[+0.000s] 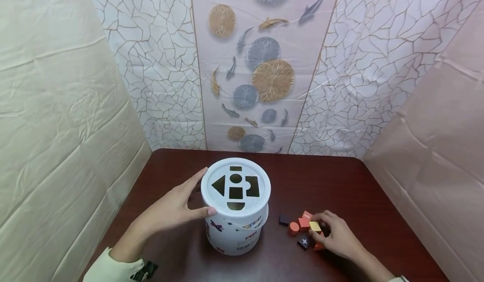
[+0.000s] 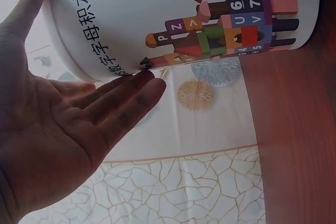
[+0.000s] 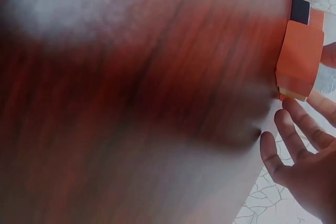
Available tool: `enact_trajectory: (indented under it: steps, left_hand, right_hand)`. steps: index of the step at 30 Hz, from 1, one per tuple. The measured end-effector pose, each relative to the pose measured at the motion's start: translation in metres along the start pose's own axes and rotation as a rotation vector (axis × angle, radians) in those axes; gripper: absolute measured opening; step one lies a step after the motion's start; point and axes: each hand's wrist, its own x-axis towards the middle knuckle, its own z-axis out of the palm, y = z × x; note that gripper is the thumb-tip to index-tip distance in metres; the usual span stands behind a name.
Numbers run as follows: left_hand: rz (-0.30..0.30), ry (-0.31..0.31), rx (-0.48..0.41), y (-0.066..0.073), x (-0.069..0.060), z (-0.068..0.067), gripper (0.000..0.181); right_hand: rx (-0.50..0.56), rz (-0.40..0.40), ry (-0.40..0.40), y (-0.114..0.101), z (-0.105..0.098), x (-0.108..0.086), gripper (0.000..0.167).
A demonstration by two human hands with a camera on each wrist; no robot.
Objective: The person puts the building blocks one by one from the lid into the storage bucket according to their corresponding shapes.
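Observation:
A white bucket (image 1: 232, 240) stands on the table, its white lid (image 1: 261, 185) pierced by shaped holes. My left hand (image 1: 170, 208) spans the bucket's left side, thumb at the lid rim and fingers fairly straight; in the left wrist view the fingers reach along the printed bucket (image 2: 115, 19). To the right, my right hand (image 1: 338, 233) pinches a yellow block (image 1: 315, 226) between thumb and forefinger, among loose blocks. Close by lie a red cylinder (image 1: 293, 228), a red block (image 1: 303, 224) and a dark block with a plus sign (image 1: 303, 242). An orange block (image 3: 300, 53) partly hides the grasp in the right wrist view.
Another dark block (image 1: 284, 220) lies between the bucket and the pile. The bucket's white handle (image 1: 264, 219) hangs down on its right side. Behind the dark red table (image 1: 310, 177) hangs a patterned cloth (image 1: 242, 118), with plain cloth walls on both sides.

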Motion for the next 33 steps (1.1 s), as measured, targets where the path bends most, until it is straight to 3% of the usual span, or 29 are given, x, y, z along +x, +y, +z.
enact_trajectory:
  steps: [4,14,25,33]
  left_hand:
    - [0.001,-0.001,0.011,0.002,0.003,-0.001,0.115]
    - [-0.010,0.008,0.019,0.002,0.003,0.000,0.114]
    - [-0.009,0.009,0.004,0.002,0.001,0.002,0.113]
    - [0.000,0.013,-0.003,0.003,0.000,0.002,0.112]
  right_hand:
    - [0.011,0.024,-0.010,-0.003,-0.002,0.001,0.026]
    - [-0.054,-0.028,0.062,-0.014,-0.020,0.009,0.029]
    - [-0.001,-0.221,0.162,-0.043,-0.048,0.022,0.049]
    - [0.043,-0.298,0.195,-0.072,-0.066,0.030,0.059]
